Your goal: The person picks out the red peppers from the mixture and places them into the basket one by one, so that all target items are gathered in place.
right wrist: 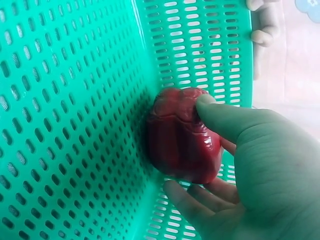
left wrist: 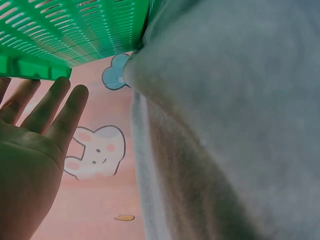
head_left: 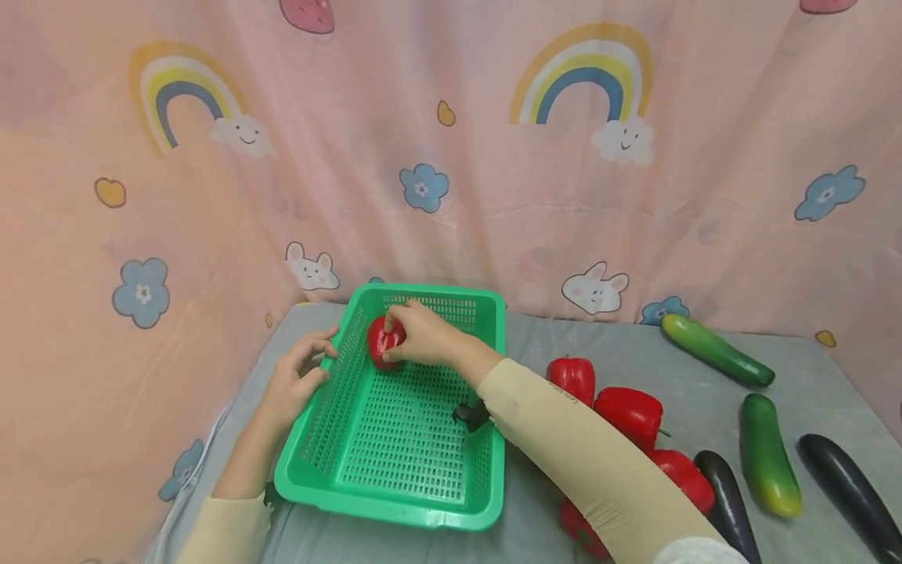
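A red bell pepper (head_left: 378,352) lies in the far left part of the green plastic basket (head_left: 395,513), against its slotted left wall. My right hand (head_left: 427,338) holds it, thumb on one end and fingers around the other side in the right wrist view, where the pepper (right wrist: 180,140) sits by the wall. At the basket's left rim is my left hand (head_left: 292,384). In the left wrist view its fingers (left wrist: 47,107) are extended, with the tips right at the basket's edge.
Several more red bell peppers (head_left: 630,415) lie right of the basket, partly hidden by my right sleeve (head_left: 585,454). Farther right are two green cucumber-like vegetables (head_left: 768,454) and two dark eggplants (head_left: 853,489). A patterned pink curtain (head_left: 479,235) hangs behind the grey-covered table (head_left: 535,333).
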Tool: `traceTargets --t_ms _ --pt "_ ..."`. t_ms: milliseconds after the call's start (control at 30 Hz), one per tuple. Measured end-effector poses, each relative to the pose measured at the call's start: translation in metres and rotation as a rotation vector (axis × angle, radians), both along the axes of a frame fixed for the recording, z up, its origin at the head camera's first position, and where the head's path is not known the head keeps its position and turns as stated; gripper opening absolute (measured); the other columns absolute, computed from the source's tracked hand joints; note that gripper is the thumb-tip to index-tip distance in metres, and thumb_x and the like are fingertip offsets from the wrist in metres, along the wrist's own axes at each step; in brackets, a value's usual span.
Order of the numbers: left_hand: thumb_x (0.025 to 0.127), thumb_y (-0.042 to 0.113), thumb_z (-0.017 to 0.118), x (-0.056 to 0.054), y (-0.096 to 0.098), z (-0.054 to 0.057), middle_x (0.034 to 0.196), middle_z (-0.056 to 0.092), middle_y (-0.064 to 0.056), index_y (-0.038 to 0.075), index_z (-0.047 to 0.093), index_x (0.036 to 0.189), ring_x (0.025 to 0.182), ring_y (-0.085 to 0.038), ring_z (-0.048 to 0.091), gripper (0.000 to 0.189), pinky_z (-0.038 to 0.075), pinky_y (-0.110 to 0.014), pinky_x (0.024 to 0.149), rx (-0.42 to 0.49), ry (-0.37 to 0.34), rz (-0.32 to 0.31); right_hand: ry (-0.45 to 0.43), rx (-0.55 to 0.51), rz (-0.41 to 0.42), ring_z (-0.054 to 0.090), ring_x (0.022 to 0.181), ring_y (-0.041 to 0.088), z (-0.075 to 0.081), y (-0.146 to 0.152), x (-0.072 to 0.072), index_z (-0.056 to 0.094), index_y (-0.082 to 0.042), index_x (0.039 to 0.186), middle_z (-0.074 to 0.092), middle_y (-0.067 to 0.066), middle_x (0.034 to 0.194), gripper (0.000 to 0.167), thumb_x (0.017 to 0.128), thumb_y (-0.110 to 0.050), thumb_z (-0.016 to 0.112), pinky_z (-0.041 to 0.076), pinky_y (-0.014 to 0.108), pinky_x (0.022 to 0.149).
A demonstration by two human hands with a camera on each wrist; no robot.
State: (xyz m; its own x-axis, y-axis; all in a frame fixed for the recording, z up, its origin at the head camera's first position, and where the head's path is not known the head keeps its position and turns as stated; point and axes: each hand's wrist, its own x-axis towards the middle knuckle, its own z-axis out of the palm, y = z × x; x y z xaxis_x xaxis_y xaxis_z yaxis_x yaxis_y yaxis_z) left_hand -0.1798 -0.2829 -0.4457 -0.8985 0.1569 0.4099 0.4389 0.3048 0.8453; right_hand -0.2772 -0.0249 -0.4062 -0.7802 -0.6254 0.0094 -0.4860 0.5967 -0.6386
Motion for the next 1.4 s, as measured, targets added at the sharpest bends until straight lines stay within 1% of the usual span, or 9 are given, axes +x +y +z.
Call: traceTargets --t_ms 133,300,500,667,767,867,1100,1233,1400 --pt "0.089 -0.016 0.053 -0.001 0.001 0.001 0.157 0.056 -0.025 -0.003 0.064 0.108 0.146 -0.05 0.048 0.026 0.045 -0.018 0.108 -0.002 0.001 -0.009 0.002 -0.015 -0.003 0.057 0.112 0.022 0.001 0.003 0.0 0.066 -0.012 0.117 0.059 0.007 0.123 0.032 0.096 -0.026 0.086 0.057 0.035 0.086" --pt "0.089 -0.014 0.053 -0.003 0.003 0.004 0.157 0.056 -0.025 -0.003 0.064 0.108 0.146 -0.049 0.048 0.025 0.044 -0.018 0.108 -0.01 0.002 -0.008 0.002 -0.018 -0.009 0.058 0.111 0.022 0.006 0.007 0.001 0.066 -0.011 0.12 0.059 0.007 0.122 0.034 0.097 -0.028 0.084 0.056 0.035 0.087" --pt "0.088 -0.014 0.052 -0.003 0.006 0.008 0.157 0.056 -0.026 -0.004 0.064 0.108 0.146 -0.05 0.048 0.025 0.044 -0.018 0.108 -0.011 -0.005 -0.006 0.038 -0.002 -0.005 0.059 0.107 0.022 0.012 0.009 0.003 0.066 -0.012 0.123 0.058 0.007 0.122 0.036 0.098 -0.033 0.083 0.057 0.035 0.085" --pt "0.088 -0.015 0.052 -0.002 0.006 0.008 0.158 0.056 -0.025 -0.004 0.064 0.108 0.146 -0.049 0.048 0.025 0.044 -0.017 0.109 -0.021 -0.007 -0.007 0.054 -0.005 -0.005 0.059 0.109 0.022 0.018 0.01 0.006 0.066 -0.011 0.13 0.057 0.01 0.13 0.042 0.099 -0.035 0.081 0.057 0.036 0.084" --pt "0.088 -0.016 0.053 -0.001 0.006 0.007 0.158 0.055 -0.026 -0.005 0.064 0.108 0.147 -0.05 0.047 0.025 0.044 -0.018 0.109 -0.024 -0.001 -0.009 0.051 0.014 0.0 0.059 0.11 0.022 0.022 0.01 0.008 0.066 -0.011 0.135 0.056 0.011 0.136 0.046 0.1 -0.038 0.08 0.058 0.035 0.084" --pt "0.088 -0.016 0.053 -0.001 0.005 0.006 0.158 0.056 -0.025 -0.004 0.064 0.108 0.147 -0.049 0.048 0.026 0.044 -0.018 0.109 -0.019 -0.002 -0.005 0.056 0.035 0.015 0.06 0.111 0.022 0.027 0.009 0.01 0.066 -0.01 0.137 0.057 0.012 0.138 0.048 0.1 -0.039 0.078 0.058 0.035 0.085" --pt "0.087 -0.016 0.053 0.0 0.004 0.004 0.157 0.056 -0.025 -0.003 0.065 0.108 0.146 -0.048 0.048 0.027 0.044 -0.019 0.109 -0.007 0.007 -0.005 0.072 0.03 0.054 0.06 0.113 0.021 0.042 0.009 0.022 0.068 -0.01 0.135 0.059 0.012 0.136 0.046 0.1 -0.038 0.079 0.059 0.035 0.086" --pt "0.087 -0.016 0.054 0.001 0.004 0.004 0.158 0.055 -0.026 -0.004 0.064 0.108 0.146 -0.05 0.048 0.026 0.045 -0.018 0.109 -0.007 0.001 -0.008 0.064 0.006 0.074 0.061 0.113 0.021 0.05 0.011 0.031 0.068 -0.015 0.13 0.058 0.012 0.139 0.04 0.1 -0.039 0.079 0.059 0.032 0.084" --pt "0.087 -0.016 0.054 0.002 0.002 0.003 0.157 0.057 -0.024 -0.004 0.064 0.107 0.145 -0.048 0.049 0.026 0.045 -0.019 0.109 -0.008 0.002 0.003 0.072 -0.026 0.088 0.064 0.118 0.027 0.062 0.017 0.043 0.067 -0.019 0.127 0.057 0.007 0.137 0.035 0.1 -0.038 0.079 0.059 0.032 0.086"
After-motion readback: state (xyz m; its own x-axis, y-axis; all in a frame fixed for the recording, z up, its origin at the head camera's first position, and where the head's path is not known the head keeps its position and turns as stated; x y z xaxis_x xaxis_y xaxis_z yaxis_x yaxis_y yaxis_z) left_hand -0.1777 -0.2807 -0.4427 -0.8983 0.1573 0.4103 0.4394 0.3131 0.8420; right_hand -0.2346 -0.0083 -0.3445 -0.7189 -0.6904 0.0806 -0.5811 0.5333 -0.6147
